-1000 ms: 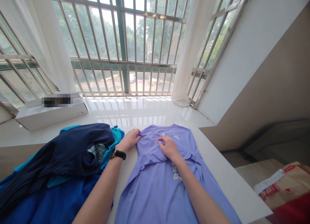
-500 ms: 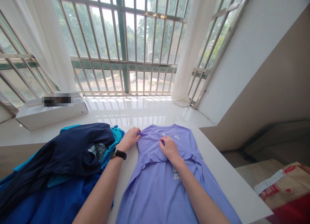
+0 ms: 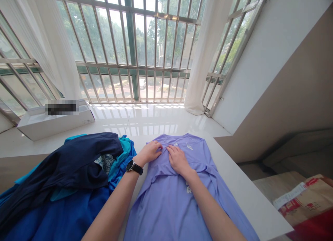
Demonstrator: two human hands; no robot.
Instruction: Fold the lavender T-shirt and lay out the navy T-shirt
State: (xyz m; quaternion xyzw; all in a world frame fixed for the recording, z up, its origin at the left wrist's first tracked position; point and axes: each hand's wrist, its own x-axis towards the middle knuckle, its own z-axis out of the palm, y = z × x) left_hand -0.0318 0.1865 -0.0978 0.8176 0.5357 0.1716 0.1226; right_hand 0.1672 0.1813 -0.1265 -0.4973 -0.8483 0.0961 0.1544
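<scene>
Currently, the left hand (image 3: 151,152) and the right hand (image 3: 178,160) are resting close together but apart on the upper part of a lavender shirt (image 3: 166,209), their fingers bending against the cloth; whether either is pinching fabric, I cannot tell. The shirt is lying spread on a white ledge (image 3: 247,185), its collar pointing toward the barred window (image 3: 145,65), and a crosswise fold is running just below the hands. A black-strapped watch (image 3: 134,167) is circling the left wrist. Left of the shirt, a navy garment (image 3: 75,161) is lying over blue clothes (image 3: 65,213), and behind them a white box (image 3: 58,127) is sitting.
</scene>
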